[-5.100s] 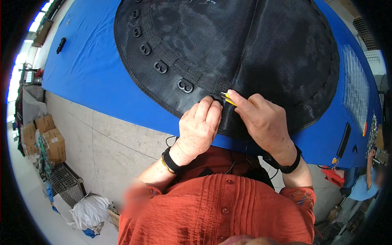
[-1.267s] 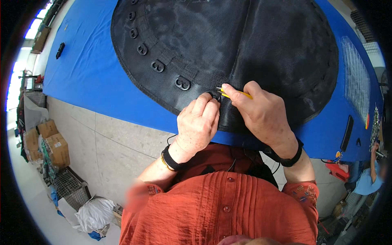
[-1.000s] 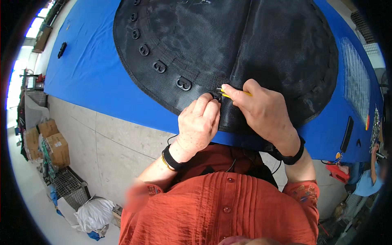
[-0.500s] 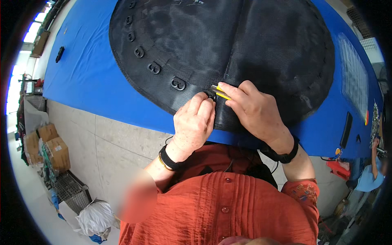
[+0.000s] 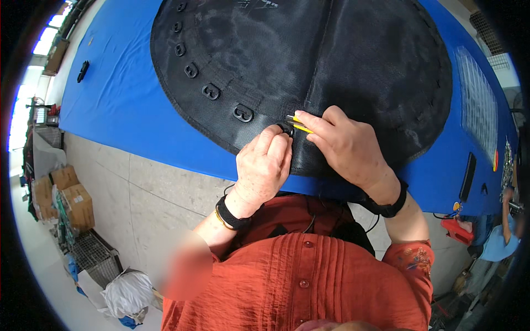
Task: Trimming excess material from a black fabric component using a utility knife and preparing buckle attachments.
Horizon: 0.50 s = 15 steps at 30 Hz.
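Note:
A round black mesh sheet (image 5: 259,49) with a seam down its middle lies on the blue-covered table (image 5: 127,99). Several black plastic buckles (image 5: 243,113) sit in a curved row along its left edge. My left hand (image 5: 266,160) pinches another black plastic buckle (image 5: 285,128) at the near edge of the sheet; the fingers cover most of it. Between the thumb and fingers of my right hand (image 5: 350,146) is a small yellow-and-black tool with a metal tip (image 5: 301,127). Its tip meets the pinched buckle; its exact kind is unclear.
A black clip-like object (image 5: 82,71) lies at the table's far left. On the right are a clear plastic sheet (image 5: 477,102) and a black strip (image 5: 468,176). Cardboard boxes (image 5: 77,204) and a white sack (image 5: 130,292) stand on the floor at left. Another person (image 5: 501,240) is at far right.
The sheet appears shifted very slightly right in the picture. The yellow tool has turned a little in my right hand, and both hands stay at the same buckle.

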Available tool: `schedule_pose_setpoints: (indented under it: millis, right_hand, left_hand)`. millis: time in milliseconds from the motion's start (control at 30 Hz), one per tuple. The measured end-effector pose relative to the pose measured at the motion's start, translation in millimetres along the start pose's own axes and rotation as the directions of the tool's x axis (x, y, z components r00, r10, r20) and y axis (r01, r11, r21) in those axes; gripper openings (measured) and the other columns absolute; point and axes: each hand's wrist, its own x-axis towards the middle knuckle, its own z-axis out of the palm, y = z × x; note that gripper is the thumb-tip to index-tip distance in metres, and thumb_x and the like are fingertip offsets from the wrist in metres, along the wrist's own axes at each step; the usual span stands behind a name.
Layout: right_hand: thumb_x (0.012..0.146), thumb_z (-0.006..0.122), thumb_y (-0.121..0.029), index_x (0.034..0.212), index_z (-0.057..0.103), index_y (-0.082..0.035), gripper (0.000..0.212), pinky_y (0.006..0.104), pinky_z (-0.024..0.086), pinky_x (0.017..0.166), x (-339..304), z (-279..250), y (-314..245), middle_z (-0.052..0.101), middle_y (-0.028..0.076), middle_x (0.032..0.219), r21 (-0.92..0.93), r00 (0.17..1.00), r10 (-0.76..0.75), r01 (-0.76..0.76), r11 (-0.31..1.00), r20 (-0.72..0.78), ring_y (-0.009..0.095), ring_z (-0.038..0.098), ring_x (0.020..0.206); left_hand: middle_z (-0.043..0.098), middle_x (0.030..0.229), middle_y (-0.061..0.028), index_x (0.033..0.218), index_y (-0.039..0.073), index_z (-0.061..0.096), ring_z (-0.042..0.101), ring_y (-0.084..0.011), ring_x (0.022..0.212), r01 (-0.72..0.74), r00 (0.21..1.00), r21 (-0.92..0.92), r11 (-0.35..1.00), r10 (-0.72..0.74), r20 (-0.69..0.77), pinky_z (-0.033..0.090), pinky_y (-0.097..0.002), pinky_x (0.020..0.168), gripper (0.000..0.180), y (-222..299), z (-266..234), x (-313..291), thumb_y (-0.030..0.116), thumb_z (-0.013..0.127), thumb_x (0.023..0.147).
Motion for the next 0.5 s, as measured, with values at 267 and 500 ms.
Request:
schedule_pose_setpoints:
  millis: [267, 500]
  right_hand:
    - [0.096, 0.076, -0.018, 0.136, 0.07, -0.017, 0.041, 0.0399, 0.059, 0.065, -8, 10, -6, 0.062, 0.009, 0.098, 0.06, 0.996, 0.081, -0.079, 0.995, -0.044, 0.03, 0.072, 0.078]
    - [0.097, 0.074, -0.016, 0.132, 0.073, -0.018, 0.035, 0.039, 0.058, 0.062, 2, -5, 6, 0.06, 0.008, 0.092, -0.045, 0.998, -0.054, 0.055, 0.998, 0.015, 0.029, 0.071, 0.076]
  left_hand:
    - [0.072, 0.106, -0.0129, 0.101, 0.003, 0.067, 0.073, -0.0313, 0.085, 0.001, 1.0, 0.02, 1.0, -0.001, -0.004, 0.06, -0.039, 0.073, 0.02, 0, 0, -1, -0.002, 0.078, 0.085]
    - [0.072, 0.107, -0.0136, 0.101, 0.002, 0.068, 0.074, -0.0313, 0.085, -0.021, 1.0, -0.002, 1.0, 0.021, -0.022, 0.06, -0.0391, 0.074, 0.019, -1, 1, -1, -0.002, 0.078, 0.085]
